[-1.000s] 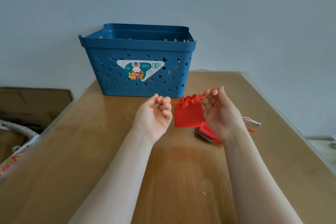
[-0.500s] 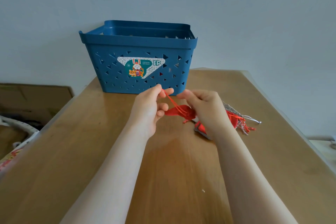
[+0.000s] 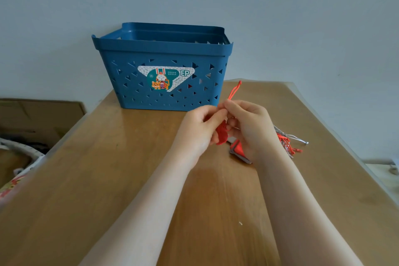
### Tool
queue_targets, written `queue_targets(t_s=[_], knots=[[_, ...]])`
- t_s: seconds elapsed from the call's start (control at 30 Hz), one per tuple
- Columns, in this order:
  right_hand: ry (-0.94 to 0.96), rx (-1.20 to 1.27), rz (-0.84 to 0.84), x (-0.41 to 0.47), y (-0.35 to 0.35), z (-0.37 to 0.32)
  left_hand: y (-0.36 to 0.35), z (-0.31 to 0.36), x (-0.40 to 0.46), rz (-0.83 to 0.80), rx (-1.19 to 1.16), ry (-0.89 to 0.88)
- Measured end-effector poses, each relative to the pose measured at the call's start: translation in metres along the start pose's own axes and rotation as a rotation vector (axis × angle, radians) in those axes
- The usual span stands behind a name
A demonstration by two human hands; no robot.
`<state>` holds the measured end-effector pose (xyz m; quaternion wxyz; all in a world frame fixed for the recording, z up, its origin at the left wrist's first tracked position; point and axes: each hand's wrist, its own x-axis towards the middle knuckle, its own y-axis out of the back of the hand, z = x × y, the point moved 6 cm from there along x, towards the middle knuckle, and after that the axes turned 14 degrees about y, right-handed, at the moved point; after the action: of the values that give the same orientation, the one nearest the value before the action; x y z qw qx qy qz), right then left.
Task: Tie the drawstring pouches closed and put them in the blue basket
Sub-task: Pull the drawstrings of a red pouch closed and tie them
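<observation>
Red pouch [image 3: 222,136] is pinched between left hand [image 3: 199,127] and right hand [image 3: 248,127], above the table [image 3: 108,179], near the basket [image 3: 164,54]. Cord [image 3: 234,92] is gripped by right fingers. Risk: knot left loose if cord slips.

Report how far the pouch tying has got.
Done: nothing shows above the blue basket rim, though a speck of red shows through one hole. In hand: both the left hand and right hand pinch the red pouch, its cord sticking up. Left: a pile of pouches on the table.
</observation>
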<state>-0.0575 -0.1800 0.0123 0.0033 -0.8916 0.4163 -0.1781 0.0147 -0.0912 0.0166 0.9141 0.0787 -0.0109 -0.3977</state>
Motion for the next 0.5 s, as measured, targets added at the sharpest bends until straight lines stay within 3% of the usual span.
queue_targets(t_s=[0.1,0.17,0.27,0.4,0.47,0.5], knots=[[0.007,-0.038,0.002,0.001,0.001,-0.001,-0.001,0.003,0.0,0.063,0.23,-0.089],[0.013,-0.035,-0.006,0.001,0.001,-0.002,0.002,0.003,0.001,0.083,0.191,-0.078],[0.001,0.001,-0.006,0.001,0.002,-0.004,0.005,-0.006,0.003,0.052,-0.154,0.114],[-0.062,0.09,0.005,0.0,0.006,0.0,-0.008,-0.021,0.003,-0.165,-0.741,0.439],[-0.046,0.075,0.004,0.002,0.009,-0.002,-0.009,-0.025,0.005,-0.168,-0.725,0.468],[-0.015,0.047,-0.001,0.004,0.011,-0.006,-0.007,-0.026,0.006,-0.125,-0.606,0.449]])
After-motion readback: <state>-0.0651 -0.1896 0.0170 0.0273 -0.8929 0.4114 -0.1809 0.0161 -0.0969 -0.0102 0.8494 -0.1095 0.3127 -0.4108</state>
